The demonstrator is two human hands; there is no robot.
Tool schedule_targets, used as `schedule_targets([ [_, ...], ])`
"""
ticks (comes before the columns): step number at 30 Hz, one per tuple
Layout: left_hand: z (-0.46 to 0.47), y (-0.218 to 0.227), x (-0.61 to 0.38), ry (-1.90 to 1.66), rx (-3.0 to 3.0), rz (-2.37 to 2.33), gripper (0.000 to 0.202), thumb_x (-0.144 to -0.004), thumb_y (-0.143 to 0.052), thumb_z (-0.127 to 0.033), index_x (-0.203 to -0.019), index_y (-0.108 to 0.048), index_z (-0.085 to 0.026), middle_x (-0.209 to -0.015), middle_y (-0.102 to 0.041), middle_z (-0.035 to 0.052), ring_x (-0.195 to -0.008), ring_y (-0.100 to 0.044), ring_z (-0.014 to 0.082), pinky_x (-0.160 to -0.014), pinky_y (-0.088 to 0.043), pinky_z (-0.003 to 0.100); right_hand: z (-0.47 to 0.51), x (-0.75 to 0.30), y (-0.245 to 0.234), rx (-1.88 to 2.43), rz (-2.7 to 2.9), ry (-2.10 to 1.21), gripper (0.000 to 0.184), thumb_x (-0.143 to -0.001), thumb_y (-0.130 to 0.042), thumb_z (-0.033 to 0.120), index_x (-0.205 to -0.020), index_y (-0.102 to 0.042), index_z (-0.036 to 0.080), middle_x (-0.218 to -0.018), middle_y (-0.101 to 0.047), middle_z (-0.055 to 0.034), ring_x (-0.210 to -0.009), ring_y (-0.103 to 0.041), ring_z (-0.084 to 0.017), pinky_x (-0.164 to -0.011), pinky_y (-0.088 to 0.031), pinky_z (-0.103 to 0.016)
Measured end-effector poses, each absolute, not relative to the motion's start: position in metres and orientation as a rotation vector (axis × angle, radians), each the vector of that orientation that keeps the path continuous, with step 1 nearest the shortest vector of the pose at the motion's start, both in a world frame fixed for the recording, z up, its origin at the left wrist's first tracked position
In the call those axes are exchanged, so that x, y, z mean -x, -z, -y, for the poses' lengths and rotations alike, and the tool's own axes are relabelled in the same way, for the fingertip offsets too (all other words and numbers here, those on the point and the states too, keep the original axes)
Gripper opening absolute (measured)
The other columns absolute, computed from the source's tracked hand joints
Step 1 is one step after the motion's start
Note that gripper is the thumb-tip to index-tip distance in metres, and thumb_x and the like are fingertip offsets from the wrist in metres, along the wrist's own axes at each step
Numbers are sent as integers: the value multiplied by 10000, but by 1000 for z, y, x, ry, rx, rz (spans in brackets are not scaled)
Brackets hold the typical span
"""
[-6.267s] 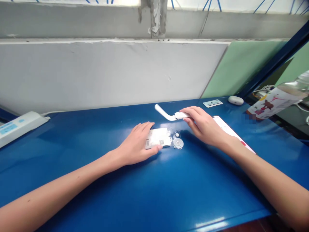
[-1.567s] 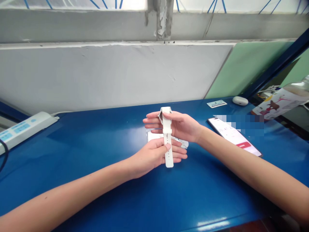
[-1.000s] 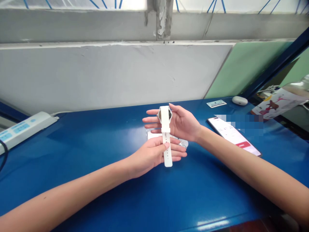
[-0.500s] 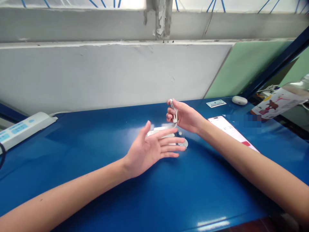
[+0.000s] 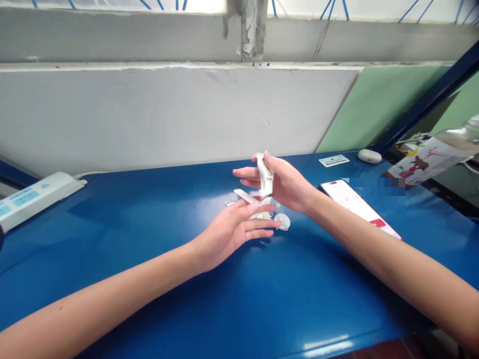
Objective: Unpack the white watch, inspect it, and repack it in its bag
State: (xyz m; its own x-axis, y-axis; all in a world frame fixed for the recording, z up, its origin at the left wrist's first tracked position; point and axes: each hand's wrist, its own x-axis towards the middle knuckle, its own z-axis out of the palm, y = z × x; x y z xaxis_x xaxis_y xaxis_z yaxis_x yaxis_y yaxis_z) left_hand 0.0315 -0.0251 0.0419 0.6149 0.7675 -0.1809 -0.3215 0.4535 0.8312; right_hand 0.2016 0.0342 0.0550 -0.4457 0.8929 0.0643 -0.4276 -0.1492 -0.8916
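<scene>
My right hand (image 5: 284, 185) holds a white watch (image 5: 265, 175) by its body, thumb on top, above the blue table (image 5: 149, 299). One white strap end sticks out to the left over my left hand (image 5: 232, 230). My left hand is palm up just below it, fingers stretched out and apart, fingertips touching or almost touching the strap. Under both hands lies a clear plastic packet with a round white piece (image 5: 282, 222).
A phone (image 5: 359, 207) with a lit screen lies to the right, with a small card (image 5: 334, 160) and a white earbud case (image 5: 369, 156) behind it. A white power strip (image 5: 33, 197) sits at the far left. A grey wall panel runs behind the table.
My left hand let go of the strap and opened palm up. My right hand turned the watch over, so the strap folded and now sticks out to the left.
</scene>
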Motion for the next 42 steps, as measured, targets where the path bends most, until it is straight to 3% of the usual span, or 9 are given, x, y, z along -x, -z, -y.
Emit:
schedule_targets([
  [3,26,-43,-32,-762,-943,-647,420,-889,-727,-277,-1270,-590,-164,-1365,-606,162,-1164,-652,309,-1014,-469,451,-30,-199,-50,642,1297,-1731,244,-903,-638,501,-925,-630,258,-1093,-767,-49,-1016,-681,-213,-727,-538,-302],
  [8,25,-40,-31,-748,-1022,-726,264,-879,-737,-270,-1097,-675,-134,-1152,-696,125,-1038,-693,265,-957,-511,420,-26,-197,-44,693,1485,-1654,218,-896,-656,467,-953,-682,258,-1244,-700,-24,-575,-598,-82,-468,-439,-226],
  [15,26,-39,-29,-676,-983,-684,258,-952,-629,-360,-956,-653,-104,-818,-653,39,-682,-695,175,-728,-566,353,-26,-198,-41,593,1473,-1832,249,-920,-634,433,-1058,-689,234,-1032,-760,-70,-862,-723,-198,-576,-539,-247],
  [18,27,-38,-29,-656,-945,-649,286,-983,-577,-374,-1008,-640,-97,-810,-670,52,-638,-692,170,-687,-556,336,-27,-198,-39,611,1498,-1842,261,-927,-630,419,-1099,-692,233,-984,-770,-68,-789,-719,-171,-507,-488,-206],
  [22,25,-35,-29,-676,-922,-634,344,-963,-621,-397,-1124,-635,-93,-925,-718,104,-724,-705,180,-732,-557,338,-29,-198,-38,686,1454,-1782,286,-923,-633,435,-1103,-698,222,-912,-775,-56,-597,-650,-110,-420,-403,-183],
  [26,25,-34,-30,-678,-928,-701,324,-937,-672,-346,-1124,-647,-82,-973,-738,132,-801,-715,191,-797,-553,341,-31,-199,-40,763,1407,-1668,284,-900,-670,425,-1057,-724,194,-918,-780,-63,-722,-699,-135,-633,-544,-232],
  [29,26,-36,-31,-669,-920,-691,316,-924,-682,-355,-1081,-662,-81,-965,-750,144,-808,-728,208,-805,-554,352,-31,-199,-42,750,1357,-1727,289,-895,-674,437,-1015,-737,181,-941,-785,-74,-857,-724,-177,-801,-567,-296],
  [34,28,-36,-33,-623,-942,-653,321,-907,-682,-379,-1030,-678,-82,-992,-758,176,-868,-747,263,-827,-563,390,-30,-197,-48,544,1195,-2043,473,-969,-476,554,-1091,-719,166,-1172,-744,-111,-1151,-663,-245,-1041,-480,-404],
  [42,28,-33,-33,-662,-961,-663,313,-928,-646,-385,-1010,-667,-83,-981,-768,183,-897,-756,291,-824,-581,410,-21,-201,-71,483,1231,-2066,594,-997,-283,594,-1164,-685,190,-1336,-664,-100,-1307,-562,-248,-1116,-413,-409],
])
